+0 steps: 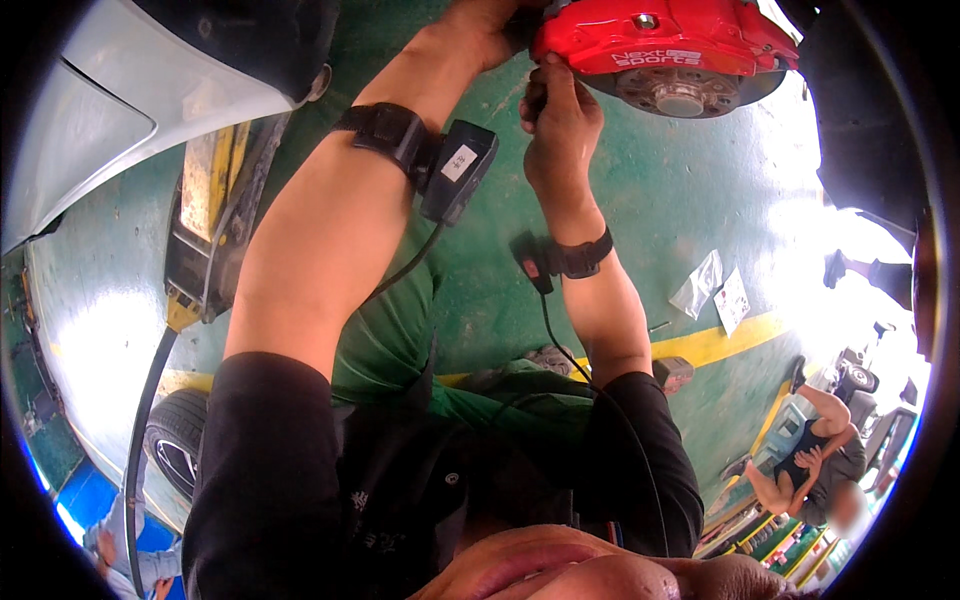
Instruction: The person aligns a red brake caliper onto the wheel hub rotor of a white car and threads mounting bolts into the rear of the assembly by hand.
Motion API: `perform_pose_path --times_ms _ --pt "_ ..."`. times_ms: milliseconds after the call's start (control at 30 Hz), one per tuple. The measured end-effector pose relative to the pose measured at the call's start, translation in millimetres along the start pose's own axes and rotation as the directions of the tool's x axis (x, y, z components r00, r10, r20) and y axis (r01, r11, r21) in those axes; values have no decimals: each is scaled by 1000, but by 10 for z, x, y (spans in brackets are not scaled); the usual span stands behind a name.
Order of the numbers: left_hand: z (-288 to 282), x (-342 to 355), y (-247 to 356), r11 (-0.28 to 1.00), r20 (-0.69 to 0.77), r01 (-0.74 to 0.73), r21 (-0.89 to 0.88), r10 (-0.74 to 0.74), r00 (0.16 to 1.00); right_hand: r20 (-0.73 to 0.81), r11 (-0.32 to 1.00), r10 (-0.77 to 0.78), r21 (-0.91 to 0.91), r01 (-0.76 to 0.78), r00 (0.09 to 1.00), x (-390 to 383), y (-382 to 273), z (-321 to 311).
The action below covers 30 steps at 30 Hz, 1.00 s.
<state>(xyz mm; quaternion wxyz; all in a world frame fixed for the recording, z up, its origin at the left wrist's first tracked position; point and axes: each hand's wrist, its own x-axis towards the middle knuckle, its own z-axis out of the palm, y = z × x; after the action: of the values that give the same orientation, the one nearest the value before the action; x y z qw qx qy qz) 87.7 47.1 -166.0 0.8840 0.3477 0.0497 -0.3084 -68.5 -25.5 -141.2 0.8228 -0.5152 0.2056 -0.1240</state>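
Red brake caliper [665,45] over green painted floor [650,190]; right hand [560,120] fisted beneath, left hand [480,35] grip unclear.

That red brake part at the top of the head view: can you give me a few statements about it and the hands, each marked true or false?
1. The brake caliper is blue. False: it is red.
2. Both hands are up at the caliper. True: the left hand reaches its left end and the right hand is just below it.
3. The wrists are bare. False: each carries a black strap with a small black device and a cable.
4. The floor is painted green with a yellow line. True.
5. A clear plastic bag lies on the floor to the right. True.
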Motion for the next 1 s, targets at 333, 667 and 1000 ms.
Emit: perform_pose_path --times_ms 333,667,1000 --pt "-115 5 34 999 -84 -5 47 9 996 2 1000 10 18 -10 1000 -21 4 48" --pt "-183 33 8 989 -42 -63 135 69 997 13 1000 2 30 -3 1000 8 14 30" --pt "-151 21 19 999 67 -34 26 32 997 3 1000 16 26 -16 1000 0 -13 30"
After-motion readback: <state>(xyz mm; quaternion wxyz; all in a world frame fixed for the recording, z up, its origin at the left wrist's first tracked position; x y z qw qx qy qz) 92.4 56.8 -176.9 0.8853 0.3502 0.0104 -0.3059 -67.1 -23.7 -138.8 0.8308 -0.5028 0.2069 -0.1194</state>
